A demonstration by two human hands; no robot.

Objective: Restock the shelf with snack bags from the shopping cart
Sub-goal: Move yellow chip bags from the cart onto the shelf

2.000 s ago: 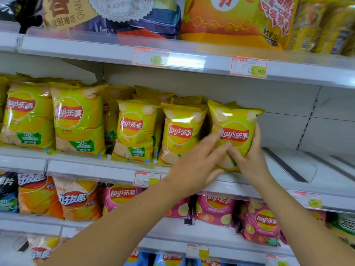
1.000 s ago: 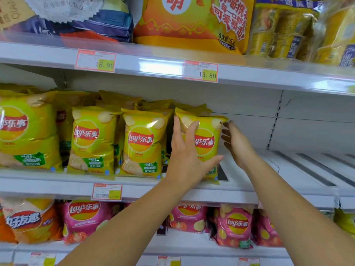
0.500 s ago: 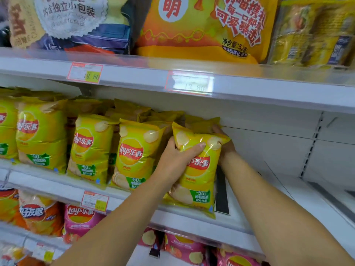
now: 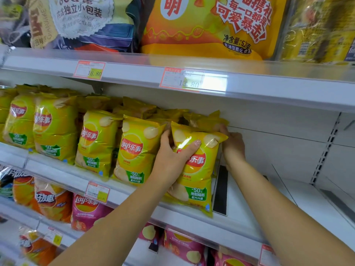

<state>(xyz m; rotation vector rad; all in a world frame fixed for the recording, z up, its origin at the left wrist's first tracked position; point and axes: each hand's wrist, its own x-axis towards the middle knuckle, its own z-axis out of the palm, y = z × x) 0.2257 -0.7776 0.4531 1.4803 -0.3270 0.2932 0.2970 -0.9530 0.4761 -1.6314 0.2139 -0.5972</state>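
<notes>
A shop aisle of white metal shelves fills the head view. The top shelf [image 4: 134,75] carries price tags [image 4: 89,70] on its front rail and large packs, among them a big orange bag [image 4: 201,25]. The lowest shelf in view holds pink bags [image 4: 86,210] and orange ones. The middle shelf [image 4: 307,204] is the one being stocked. Its left and centre are packed with a row of yellow bags [image 4: 134,150], standing upright several deep. To the right of a black divider [image 4: 221,191] its white surface lies bare up to the back panel.

The yellow chip bag [image 4: 196,175] stands at the right end of that row, just beside the divider. Its bottom rests on the shelf's front edge and it is upright, tipped slightly forward. The left hand [image 4: 171,160] grips it, with the thumb laid across the front and the fingers [image 4: 165,135] tucked behind its left edge. The right hand [image 4: 233,144] is at the upper right corner, fingers curled in behind. Whether they pinch this bag or only steady the ones behind it, I cannot tell.

The job looks well under way: this bag is on the shelf but not yet let go or squared up, and the bare stretch to the right suggests more stock is due. The shopping cart is out of view, so what remains in it is unknown.
</notes>
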